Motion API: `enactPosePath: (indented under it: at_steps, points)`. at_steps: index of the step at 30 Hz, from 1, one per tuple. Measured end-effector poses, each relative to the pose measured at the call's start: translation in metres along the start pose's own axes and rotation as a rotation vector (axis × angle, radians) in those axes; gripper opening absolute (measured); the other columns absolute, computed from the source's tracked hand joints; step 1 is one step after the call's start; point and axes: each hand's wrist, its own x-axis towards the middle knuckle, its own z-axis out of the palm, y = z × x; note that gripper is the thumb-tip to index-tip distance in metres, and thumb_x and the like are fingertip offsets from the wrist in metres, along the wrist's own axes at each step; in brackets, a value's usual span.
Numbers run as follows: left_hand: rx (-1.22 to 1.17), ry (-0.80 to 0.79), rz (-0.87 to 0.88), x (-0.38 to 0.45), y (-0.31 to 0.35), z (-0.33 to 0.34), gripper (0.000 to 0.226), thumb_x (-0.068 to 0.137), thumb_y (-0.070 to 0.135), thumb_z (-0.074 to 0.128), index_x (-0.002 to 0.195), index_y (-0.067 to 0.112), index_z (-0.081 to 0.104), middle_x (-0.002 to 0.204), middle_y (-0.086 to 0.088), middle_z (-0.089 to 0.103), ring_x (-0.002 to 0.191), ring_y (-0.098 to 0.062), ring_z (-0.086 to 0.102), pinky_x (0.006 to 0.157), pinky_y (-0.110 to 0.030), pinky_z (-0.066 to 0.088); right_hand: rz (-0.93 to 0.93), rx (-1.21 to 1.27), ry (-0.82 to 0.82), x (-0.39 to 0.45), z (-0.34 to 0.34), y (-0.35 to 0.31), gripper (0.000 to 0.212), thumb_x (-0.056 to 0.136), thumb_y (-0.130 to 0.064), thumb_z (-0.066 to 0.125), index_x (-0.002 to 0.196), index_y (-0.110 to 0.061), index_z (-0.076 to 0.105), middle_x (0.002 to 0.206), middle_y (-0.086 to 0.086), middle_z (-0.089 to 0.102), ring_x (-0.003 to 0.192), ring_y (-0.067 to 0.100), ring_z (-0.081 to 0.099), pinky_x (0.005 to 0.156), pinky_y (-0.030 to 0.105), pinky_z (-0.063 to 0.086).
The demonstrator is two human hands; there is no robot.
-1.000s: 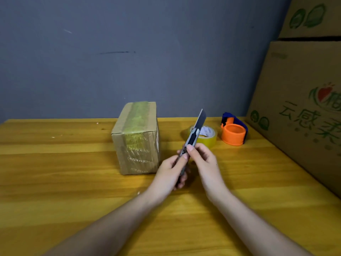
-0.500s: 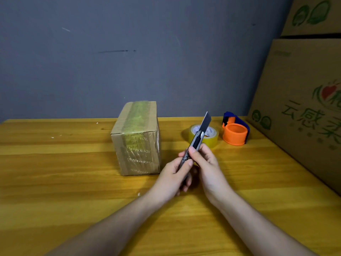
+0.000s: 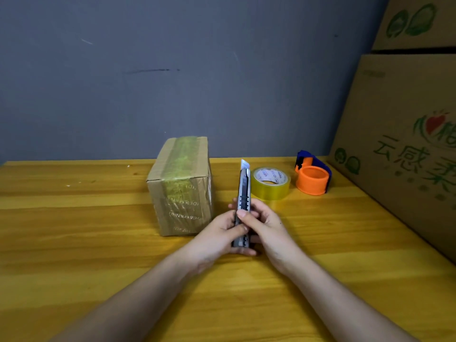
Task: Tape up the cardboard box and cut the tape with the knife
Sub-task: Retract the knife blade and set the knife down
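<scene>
A small cardboard box [image 3: 181, 186] stands on the wooden table [image 3: 74, 230], with yellowish tape running over its top and down its front. To its right, both hands hold a utility knife [image 3: 243, 191] upright. My left hand [image 3: 217, 236] grips the lower handle. My right hand [image 3: 265, 223] holds the middle of the handle with its thumb on the slider. Only a short tip of the blade shows above the handle. A roll of yellow tape [image 3: 270, 183] lies flat behind the knife.
An orange and blue tape dispenser [image 3: 313, 176] sits right of the roll. Large printed cartons [image 3: 404, 134] are stacked along the table's right side. A grey wall stands behind the table.
The knife has swung from tilted right to nearly upright, and the long exposed blade has slid back until only a short tip remains out.
</scene>
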Motion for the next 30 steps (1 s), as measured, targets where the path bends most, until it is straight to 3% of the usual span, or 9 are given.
enactPosePath:
  at_steps: [5, 8, 12, 15, 19, 21, 27, 30]
  points:
    - [-0.018, 0.001, -0.016, -0.001, 0.000, 0.000, 0.023, 0.098, 0.007, 0.043, 0.115, 0.013, 0.057, 0.100, -0.002, 0.069, 0.081, -0.020, 0.071, 0.058, -0.026, 0.058, 0.047, 0.045, 0.008, 0.000, 0.001, 0.001, 0.012, 0.093, -0.016, 0.054, 0.103, -0.019, 0.060, 0.094, 0.006, 0.068, 0.078, 0.010, 0.067, 0.061, 0.026, 0.057]
    - [0.022, -0.015, 0.002, 0.000, -0.003, -0.001, 0.024, 0.098, 0.008, 0.042, 0.118, 0.015, 0.054, 0.098, 0.004, 0.070, 0.083, -0.016, 0.072, 0.063, -0.027, 0.060, 0.033, 0.059, 0.011, 0.000, -0.001, 0.003, 0.011, 0.093, -0.015, 0.054, 0.100, -0.020, 0.061, 0.098, 0.007, 0.070, 0.084, 0.014, 0.068, 0.065, 0.026, 0.056]
    - [0.016, -0.074, -0.007, 0.000, -0.002, -0.005, 0.031, 0.096, -0.004, 0.042, 0.114, 0.018, 0.054, 0.101, 0.004, 0.069, 0.086, -0.015, 0.072, 0.075, -0.029, 0.059, 0.056, 0.061, -0.058, 0.001, -0.005, 0.004, 0.022, 0.091, -0.008, 0.056, 0.112, -0.015, 0.059, 0.111, 0.005, 0.071, 0.091, 0.014, 0.069, 0.066, 0.028, 0.056]
    - [0.029, -0.107, -0.023, 0.000, -0.001, -0.007, 0.041, 0.092, -0.014, 0.041, 0.115, 0.019, 0.052, 0.100, 0.006, 0.069, 0.086, -0.015, 0.071, 0.081, -0.030, 0.058, 0.070, 0.031, -0.110, 0.003, -0.008, 0.004, 0.030, 0.088, -0.004, 0.059, 0.113, -0.022, 0.059, 0.118, 0.007, 0.067, 0.096, 0.017, 0.067, 0.064, 0.028, 0.056]
    - [0.043, -0.130, -0.033, 0.001, -0.001, -0.008, 0.047, 0.089, -0.020, 0.041, 0.117, 0.018, 0.049, 0.096, 0.009, 0.068, 0.083, -0.011, 0.070, 0.081, -0.028, 0.058, 0.047, 0.000, -0.135, 0.005, -0.011, 0.007, 0.038, 0.086, 0.002, 0.060, 0.112, -0.025, 0.058, 0.123, 0.013, 0.063, 0.104, 0.024, 0.063, 0.077, 0.036, 0.054]
    - [0.053, -0.126, -0.030, 0.001, -0.001, -0.008, 0.048, 0.089, -0.020, 0.041, 0.117, 0.017, 0.048, 0.098, 0.009, 0.066, 0.083, -0.010, 0.070, 0.082, -0.028, 0.058, 0.032, 0.001, -0.154, 0.005, -0.012, 0.008, 0.041, 0.085, 0.005, 0.060, 0.113, -0.025, 0.056, 0.124, 0.013, 0.063, 0.105, 0.023, 0.063, 0.082, 0.036, 0.054]
    - [0.023, -0.111, -0.028, -0.001, 0.000, -0.008, 0.045, 0.089, -0.018, 0.043, 0.113, 0.019, 0.049, 0.104, 0.004, 0.064, 0.082, -0.011, 0.071, 0.082, -0.029, 0.058, 0.027, -0.022, -0.165, 0.006, -0.013, 0.010, 0.043, 0.081, 0.001, 0.066, 0.114, -0.024, 0.056, 0.122, 0.016, 0.062, 0.101, 0.019, 0.063, 0.080, 0.036, 0.055]
    - [0.009, -0.078, -0.004, 0.000, -0.003, -0.006, 0.038, 0.092, -0.011, 0.045, 0.118, 0.016, 0.042, 0.101, 0.001, 0.066, 0.079, -0.015, 0.072, 0.076, -0.028, 0.059, 0.006, -0.030, -0.089, 0.008, -0.014, 0.010, 0.039, 0.081, -0.002, 0.068, 0.113, -0.021, 0.058, 0.113, 0.007, 0.066, 0.100, 0.010, 0.064, 0.079, 0.026, 0.055]
